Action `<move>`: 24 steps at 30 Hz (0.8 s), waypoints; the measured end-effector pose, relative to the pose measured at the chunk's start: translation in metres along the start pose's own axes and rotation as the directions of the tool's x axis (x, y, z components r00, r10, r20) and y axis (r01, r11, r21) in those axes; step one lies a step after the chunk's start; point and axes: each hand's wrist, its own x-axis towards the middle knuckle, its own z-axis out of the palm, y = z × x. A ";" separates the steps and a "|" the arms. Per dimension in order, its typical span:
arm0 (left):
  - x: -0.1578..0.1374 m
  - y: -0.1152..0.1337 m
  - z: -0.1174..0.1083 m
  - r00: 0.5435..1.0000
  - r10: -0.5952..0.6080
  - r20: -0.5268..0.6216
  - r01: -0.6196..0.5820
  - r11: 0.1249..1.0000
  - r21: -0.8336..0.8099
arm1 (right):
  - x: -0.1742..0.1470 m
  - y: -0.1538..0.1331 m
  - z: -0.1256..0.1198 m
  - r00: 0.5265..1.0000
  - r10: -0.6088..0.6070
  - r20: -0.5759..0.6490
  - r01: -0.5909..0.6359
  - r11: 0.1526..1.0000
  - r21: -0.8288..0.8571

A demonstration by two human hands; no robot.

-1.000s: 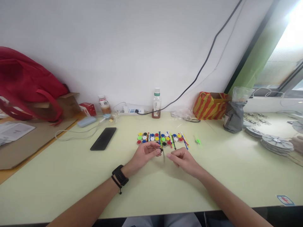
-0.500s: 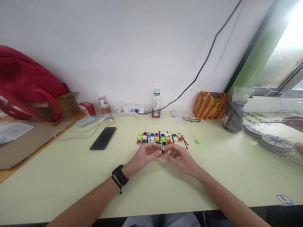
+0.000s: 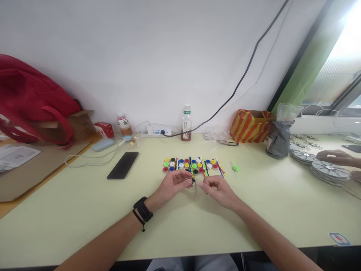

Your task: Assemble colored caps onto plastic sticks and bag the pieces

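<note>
Between the thumb and fingers of my left hand (image 3: 176, 185) is a small black piece (image 3: 193, 180), too small to name. A thin blurred strip shows just below it. To its right, my right hand (image 3: 218, 190) has its thumb and index finger closed together, a little apart from the piece. Whether those fingertips hold anything cannot be made out. Just beyond both hands lie rows of small round coloured pieces (image 3: 186, 165) in red, yellow, blue, green, white and black. Thin coloured sticks (image 3: 219, 167) lie among them. A bright green piece (image 3: 235, 168) sits apart on the right.
A black phone (image 3: 123, 165) lies to the left. Along the wall stand a drink bottle (image 3: 186, 126), a power strip (image 3: 160, 130) and a striped bag (image 3: 251, 126). Another person's hand (image 3: 337, 157) is by stacked grey discs (image 3: 329, 171) at right.
My right hand has drawn slightly right, away from the black piece, while my left hand stays in place. The other person's hand has come further in over the discs.
</note>
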 end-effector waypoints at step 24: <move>-0.004 0.005 0.005 0.996 -0.072 0.059 0.066 0.993 0.099 | 0.010 0.002 -0.036 0.952 -0.142 -0.272 0.043 0.940 -0.339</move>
